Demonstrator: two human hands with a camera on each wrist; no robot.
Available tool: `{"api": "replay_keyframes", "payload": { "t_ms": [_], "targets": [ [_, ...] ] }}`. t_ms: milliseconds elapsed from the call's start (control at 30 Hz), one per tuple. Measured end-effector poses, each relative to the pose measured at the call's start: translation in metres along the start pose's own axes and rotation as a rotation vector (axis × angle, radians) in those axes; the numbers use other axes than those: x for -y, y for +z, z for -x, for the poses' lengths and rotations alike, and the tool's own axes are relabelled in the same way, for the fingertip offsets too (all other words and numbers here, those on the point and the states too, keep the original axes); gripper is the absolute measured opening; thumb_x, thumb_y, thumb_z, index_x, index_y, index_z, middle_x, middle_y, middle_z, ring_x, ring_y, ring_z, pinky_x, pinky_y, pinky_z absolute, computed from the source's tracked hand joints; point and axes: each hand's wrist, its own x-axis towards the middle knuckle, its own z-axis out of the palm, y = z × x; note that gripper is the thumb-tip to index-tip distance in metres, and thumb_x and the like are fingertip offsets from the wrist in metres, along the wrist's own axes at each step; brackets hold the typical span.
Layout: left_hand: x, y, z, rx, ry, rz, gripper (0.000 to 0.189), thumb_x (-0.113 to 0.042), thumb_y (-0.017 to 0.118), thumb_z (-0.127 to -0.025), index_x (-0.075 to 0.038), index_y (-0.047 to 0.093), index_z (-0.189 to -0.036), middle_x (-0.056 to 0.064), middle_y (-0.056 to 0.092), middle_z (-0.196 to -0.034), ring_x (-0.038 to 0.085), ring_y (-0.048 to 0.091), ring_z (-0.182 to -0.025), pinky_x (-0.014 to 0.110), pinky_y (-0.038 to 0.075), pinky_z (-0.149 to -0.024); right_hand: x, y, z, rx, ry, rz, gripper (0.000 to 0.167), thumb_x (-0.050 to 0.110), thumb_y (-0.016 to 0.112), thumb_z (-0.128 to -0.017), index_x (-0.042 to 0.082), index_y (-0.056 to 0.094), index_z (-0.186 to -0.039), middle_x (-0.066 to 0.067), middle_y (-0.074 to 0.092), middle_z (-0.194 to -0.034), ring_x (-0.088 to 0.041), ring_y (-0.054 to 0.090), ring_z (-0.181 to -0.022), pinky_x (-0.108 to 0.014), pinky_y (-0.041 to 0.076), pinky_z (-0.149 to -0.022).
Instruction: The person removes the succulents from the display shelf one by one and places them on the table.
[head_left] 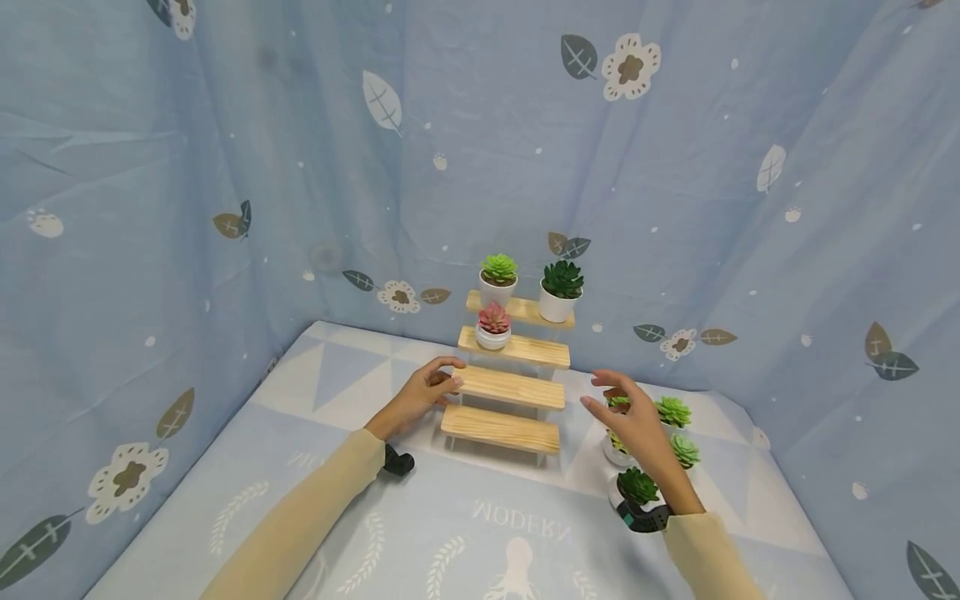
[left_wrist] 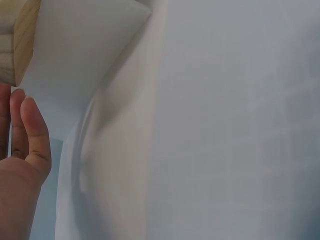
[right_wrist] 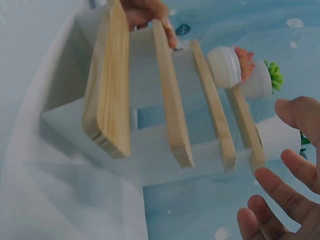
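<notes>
A wooden four-step display stand [head_left: 510, 387] with light boards stands in the middle of the table. My left hand [head_left: 422, 393] is at its left side, thumb and fingers around the end of the second board from the bottom. My right hand [head_left: 628, 417] hovers right of the stand, fingers spread and bent, holding nothing. A light-green potted succulent [head_left: 498, 279] and a dark-green potted succulent [head_left: 558, 292] stand on the top board. On the board below sits a pink potted succulent [head_left: 493, 327]. In the right wrist view, the right fingers [right_wrist: 285, 197] are apart from the boards.
Several potted succulents crowd the table at the right, partly hidden by my right hand and wrist, among them a dark-green one [head_left: 637, 485] and light-green ones [head_left: 672, 411]. A patterned blue curtain [head_left: 480, 167] surrounds the table's back and sides. A patterned cloth [head_left: 420, 517] covers the table.
</notes>
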Motion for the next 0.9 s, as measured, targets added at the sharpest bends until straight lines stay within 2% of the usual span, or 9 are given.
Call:
{"api": "replay_keyframes", "payload": {
  "t_ms": [133,300,467,600,767,900],
  "targets": [
    [0.001,0.000,0.000,-0.001,0.002,-0.009,0.047,-0.039,0.067,-0.102,-0.023,0.054,-0.144,0.014,0.065,-0.114,0.037,0.063,-0.113,0.043,0.055,-0.087,0.010,0.007,-0.011,0.020,-0.033,-0.014,0.059,0.048,0.073,-0.096,0.023,0.053,-0.146,-0.001,0.058,-0.138,-0.021,0.053,-0.119,-0.046,0.047,-0.094],
    [0.003,0.000,0.001,-0.002,0.001,-0.010,0.045,-0.041,0.067,-0.101,-0.027,0.055,-0.143,0.014,0.065,-0.114,0.036,0.063,-0.113,0.043,0.055,-0.087,0.022,0.018,-0.024,0.021,-0.078,-0.020,0.063,0.048,0.073,-0.095,0.018,0.053,-0.147,0.000,0.060,-0.137,-0.018,0.054,-0.117,-0.043,0.047,-0.093],
    [0.001,0.000,0.000,0.008,0.000,-0.006,0.046,-0.043,0.068,-0.100,-0.028,0.055,-0.142,0.015,0.064,-0.114,0.037,0.063,-0.114,0.044,0.054,-0.087,0.033,0.028,-0.038,0.007,-0.123,-0.035,0.060,0.040,0.075,-0.096,0.014,0.054,-0.146,-0.004,0.060,-0.137,-0.025,0.056,-0.118,-0.043,0.048,-0.092],
    [0.000,0.001,0.000,0.010,-0.003,0.003,0.047,-0.042,0.068,-0.100,-0.027,0.055,-0.143,0.015,0.064,-0.114,0.038,0.062,-0.115,0.043,0.054,-0.087,0.041,0.036,-0.049,0.000,-0.139,-0.048,0.054,0.037,0.076,-0.096,0.018,0.057,-0.143,-0.004,0.061,-0.135,-0.030,0.056,-0.117,-0.045,0.049,-0.092],
    [-0.001,0.001,0.000,0.008,-0.003,-0.001,0.047,-0.041,0.067,-0.101,-0.026,0.055,-0.144,0.015,0.064,-0.114,0.037,0.062,-0.114,0.043,0.055,-0.087,0.051,0.047,-0.060,-0.004,-0.144,-0.076,0.053,0.042,0.077,-0.094,0.024,0.059,-0.141,-0.004,0.061,-0.135,-0.031,0.057,-0.117,-0.047,0.049,-0.091],
    [0.001,0.000,0.000,0.002,0.000,-0.004,0.048,-0.039,0.067,-0.102,-0.024,0.054,-0.145,0.014,0.064,-0.114,0.037,0.062,-0.114,0.044,0.054,-0.088,0.060,0.058,-0.069,-0.007,-0.135,-0.100,0.060,0.046,0.077,-0.093,0.020,0.058,-0.143,-0.008,0.061,-0.137,-0.030,0.056,-0.118,-0.048,0.049,-0.092]
  ]
}}
